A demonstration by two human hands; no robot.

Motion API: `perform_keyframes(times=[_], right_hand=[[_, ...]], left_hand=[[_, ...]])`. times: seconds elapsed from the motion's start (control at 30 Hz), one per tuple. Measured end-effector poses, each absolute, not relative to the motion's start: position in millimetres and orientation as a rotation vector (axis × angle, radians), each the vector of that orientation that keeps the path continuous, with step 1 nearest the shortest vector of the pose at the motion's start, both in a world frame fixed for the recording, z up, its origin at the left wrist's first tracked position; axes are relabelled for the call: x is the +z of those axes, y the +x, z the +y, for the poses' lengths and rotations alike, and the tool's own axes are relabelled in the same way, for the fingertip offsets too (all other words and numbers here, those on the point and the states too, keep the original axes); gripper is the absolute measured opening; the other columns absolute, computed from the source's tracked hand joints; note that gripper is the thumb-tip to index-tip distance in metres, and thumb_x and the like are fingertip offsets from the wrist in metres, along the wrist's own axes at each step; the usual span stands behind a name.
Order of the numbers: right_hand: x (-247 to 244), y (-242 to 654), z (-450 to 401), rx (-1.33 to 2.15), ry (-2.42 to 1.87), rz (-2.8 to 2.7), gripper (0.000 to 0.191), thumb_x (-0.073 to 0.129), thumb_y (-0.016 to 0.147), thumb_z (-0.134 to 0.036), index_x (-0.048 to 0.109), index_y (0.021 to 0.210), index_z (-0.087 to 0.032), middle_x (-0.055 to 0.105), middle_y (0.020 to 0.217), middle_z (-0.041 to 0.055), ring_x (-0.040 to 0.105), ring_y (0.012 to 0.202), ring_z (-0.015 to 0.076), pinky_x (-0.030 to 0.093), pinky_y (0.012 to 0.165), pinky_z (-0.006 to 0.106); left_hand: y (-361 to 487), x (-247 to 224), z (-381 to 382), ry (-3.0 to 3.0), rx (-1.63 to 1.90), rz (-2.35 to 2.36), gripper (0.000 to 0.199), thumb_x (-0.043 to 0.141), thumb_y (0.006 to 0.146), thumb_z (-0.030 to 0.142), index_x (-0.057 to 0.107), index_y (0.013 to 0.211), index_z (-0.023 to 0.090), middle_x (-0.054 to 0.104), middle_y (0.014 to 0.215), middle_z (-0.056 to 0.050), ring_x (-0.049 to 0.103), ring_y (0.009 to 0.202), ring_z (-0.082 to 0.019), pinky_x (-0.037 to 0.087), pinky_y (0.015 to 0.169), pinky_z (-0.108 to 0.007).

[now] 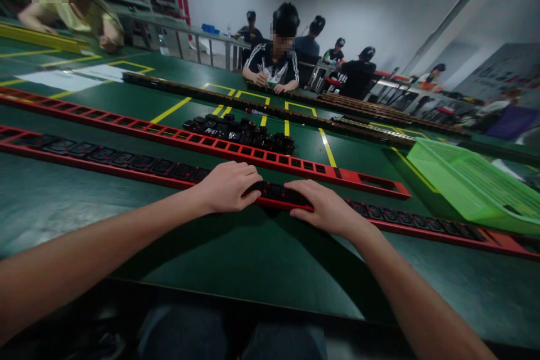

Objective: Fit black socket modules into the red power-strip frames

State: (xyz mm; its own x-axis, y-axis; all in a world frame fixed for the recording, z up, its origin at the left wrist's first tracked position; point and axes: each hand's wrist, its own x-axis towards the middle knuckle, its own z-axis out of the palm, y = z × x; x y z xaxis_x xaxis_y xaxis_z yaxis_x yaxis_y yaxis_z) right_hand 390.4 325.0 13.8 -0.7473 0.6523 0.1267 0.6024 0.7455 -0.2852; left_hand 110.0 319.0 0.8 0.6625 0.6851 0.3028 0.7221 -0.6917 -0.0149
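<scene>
Near frame [275, 203]: long, red, lying on the table [236, 261] right in front of me, black parts [161, 166] seated in a row along it. Probably light for its length, a bit whippy, so best held by the rails, two hands well apart; lifting by one end would likely bend it. Parts look like hard, smooth plastic, maybe slippery; I'd take them by the edges, faces left alone. My left hand [231, 187] curls over the frame, thumb toward the near rail; can't tell if it pinches a part, fingertips hidden. My right hand [319, 206] straddles it, fingers on top, thumb at the near side, the two apart; pressure can't be told. Just beyond, far frame [270, 165], cells open; behind that, loose black pile [242, 133]. Green basket [447, 180] to the right. Further out, dark strips [202, 94], then a co-worker [276, 62] across the table.
</scene>
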Motion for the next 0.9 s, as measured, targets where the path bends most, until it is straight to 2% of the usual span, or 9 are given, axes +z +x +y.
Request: perform_keyframes(times=[0.1,0.37,0.6,0.77,0.9], right_hand=[[12,387,326,0.293,-1.063,-2.781,0.059,0.067,0.089,-0.029,0.045,0.144,-0.026,0.062,0.132,0.0107,0.059,0.12,0.0291,0.05,0.101,0.047],[21,393,325,0.278,-1.187,-2.812,0.063,0.069,0.087,-0.027,0.046,0.145,-0.023,0.062,0.131,0.0117,0.06,0.119,0.0302,0.051,0.1,0.048],[31,425,336,0.334,-1.299,-2.797,0.071,0.077,0.076,-0.028,0.05,0.142,-0.023,0.062,0.135,0.0117,0.061,0.12,0.0311,0.049,0.103,0.05],[35,423,338,0.347,-1.227,-2.765,0.049,0.068,0.084,-0.036,0.06,0.128,-0.018,0.069,0.123,0.0127,0.066,0.11,0.0299,0.053,0.096,0.049],[30,411,333,0.319,-0.953,-2.721,0.033,0.063,0.089,-0.032,0.063,0.119,-0.019,0.069,0.117,0.0114,0.065,0.109,0.0272,0.052,0.097,0.047]], left_hand=[[109,1,319,-2.731,-0.387,-1.178,0.032,0.049,0.095,0.037,0.066,0.113,0.016,0.069,0.109,-0.009,0.064,0.094,-0.023,0.047,0.079,-0.035],[105,2,321,-2.729,-0.368,-1.199,0.033,0.05,0.095,0.041,0.066,0.109,0.016,0.069,0.105,-0.008,0.065,0.092,-0.025,0.047,0.077,-0.036],[105,4,321,-2.74,-0.395,-1.211,0.032,0.05,0.097,0.04,0.065,0.111,0.017,0.068,0.106,-0.008,0.065,0.094,-0.024,0.047,0.077,-0.034],[105,1,322,-2.778,-0.417,-1.223,0.031,0.051,0.098,0.041,0.064,0.112,0.017,0.068,0.106,-0.006,0.065,0.095,-0.023,0.047,0.075,-0.033],[107,-2,321,-2.742,-0.396,-1.205,0.034,0.048,0.099,0.04,0.061,0.121,0.018,0.068,0.108,-0.006,0.066,0.094,-0.023,0.047,0.075,-0.033]])
